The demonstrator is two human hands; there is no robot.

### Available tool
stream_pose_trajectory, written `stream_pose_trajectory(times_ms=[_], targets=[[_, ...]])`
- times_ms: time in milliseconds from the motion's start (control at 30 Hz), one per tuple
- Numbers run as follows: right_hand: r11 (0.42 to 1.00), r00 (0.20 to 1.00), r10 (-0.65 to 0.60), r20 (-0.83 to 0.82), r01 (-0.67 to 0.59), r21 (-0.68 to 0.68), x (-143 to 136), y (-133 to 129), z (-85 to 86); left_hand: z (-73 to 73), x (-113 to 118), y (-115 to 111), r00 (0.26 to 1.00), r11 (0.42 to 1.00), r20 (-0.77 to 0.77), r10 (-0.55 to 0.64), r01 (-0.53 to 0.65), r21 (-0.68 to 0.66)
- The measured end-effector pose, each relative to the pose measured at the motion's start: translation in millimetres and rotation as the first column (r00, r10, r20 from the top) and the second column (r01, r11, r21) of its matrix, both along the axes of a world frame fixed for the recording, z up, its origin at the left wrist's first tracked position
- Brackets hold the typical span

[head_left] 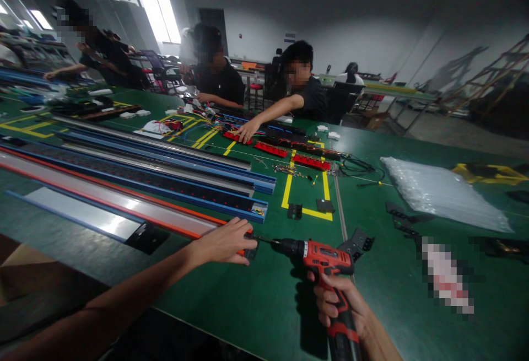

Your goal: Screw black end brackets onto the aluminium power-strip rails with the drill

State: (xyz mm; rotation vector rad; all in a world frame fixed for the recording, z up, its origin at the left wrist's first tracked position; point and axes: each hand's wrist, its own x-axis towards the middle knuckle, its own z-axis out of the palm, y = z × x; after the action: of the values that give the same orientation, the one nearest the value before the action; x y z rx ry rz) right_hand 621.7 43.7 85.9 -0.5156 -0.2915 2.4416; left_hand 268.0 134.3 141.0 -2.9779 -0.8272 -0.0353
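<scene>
My right hand (341,303) is wrapped round the grip of a red and black power drill (328,259), whose bit points left. The bit reaches the end of a long rail with orange-red edges (165,215). Over that rail end lies my left hand (227,240), its fingers curled down round the end and a small black part (249,249). Whether the bit touches the part cannot be made out. Beyond the rail, more long blue and silver rails (260,210) lie side by side. A black bracket (359,244) rests just behind the drill.
Two small black brackets (295,211) lie near yellow tape. Red terminal strips (312,161), wires and small screws sit farther back, where another person's hand (248,129) reaches in. Clear plastic bags (442,193) and black parts lie on the right. Several people are across the table.
</scene>
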Motion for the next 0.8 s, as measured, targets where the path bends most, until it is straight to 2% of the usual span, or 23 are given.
stream_pose_trajectory(times_ms=[367, 800], targets=[[0.998, 0.998, 0.035, -0.043, -0.037, -0.048, 0.5, 5.4, 7.7, 1.8, 1.1, 0.0, 1.000, 1.000, 0.009, -0.004, 0.004, -0.004], [0.998, 0.999, 0.025, 0.025, -0.024, -0.061, 2.1, 5.4, 5.3, 1.2, 1.2, -0.3, 1.000, 1.000, -0.018, -0.004, 0.004, 0.003]])
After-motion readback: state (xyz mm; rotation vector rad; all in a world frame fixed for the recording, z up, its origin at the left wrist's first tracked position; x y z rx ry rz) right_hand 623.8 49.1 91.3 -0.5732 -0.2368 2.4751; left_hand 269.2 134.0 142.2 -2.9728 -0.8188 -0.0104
